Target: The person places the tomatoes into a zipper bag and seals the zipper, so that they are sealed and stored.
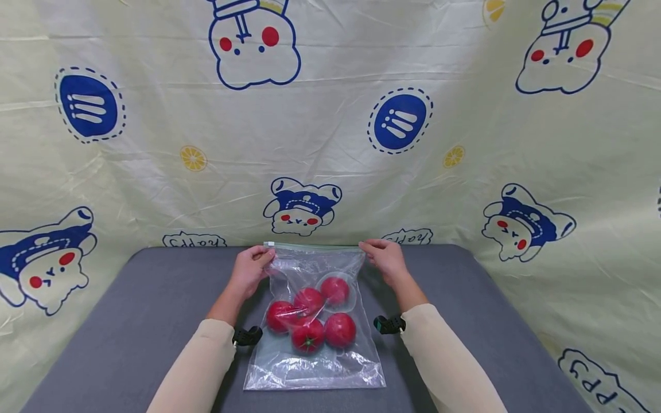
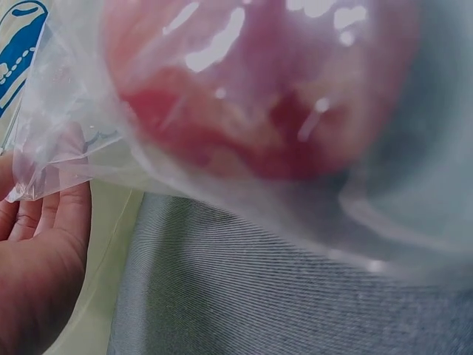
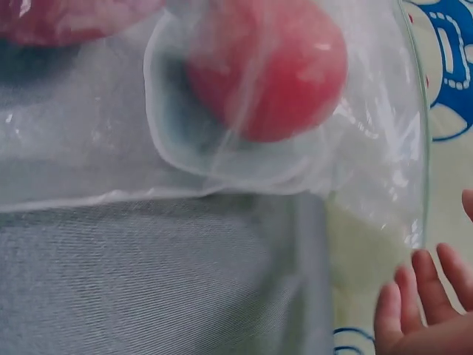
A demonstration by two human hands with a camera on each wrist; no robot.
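Note:
A clear zip bag (image 1: 356, 364) lies on the grey table with several red tomatoes (image 1: 339, 330) inside it. One tomato (image 3: 270, 70) sits over a translucent dish-like piece (image 3: 166, 140), seen through the plastic. My left hand (image 1: 250, 268) pinches the bag's far left corner, near the white slider (image 1: 269, 244). In the left wrist view, the left hand (image 2: 44, 266) has plastic between thumb and fingers. At the far right corner is my right hand (image 1: 387, 261). In the right wrist view, the right hand's (image 3: 432, 310) fingers are extended beside the bag's edge, thumb apart.
The grey table (image 1: 170, 321) reaches out on both sides of the bag. Behind and around it hangs a pale printed cloth (image 1: 330, 132) with cartoon figures. A dark wrist camera (image 1: 248, 336) sits on the left forearm, another dark camera (image 1: 388, 324) on the right.

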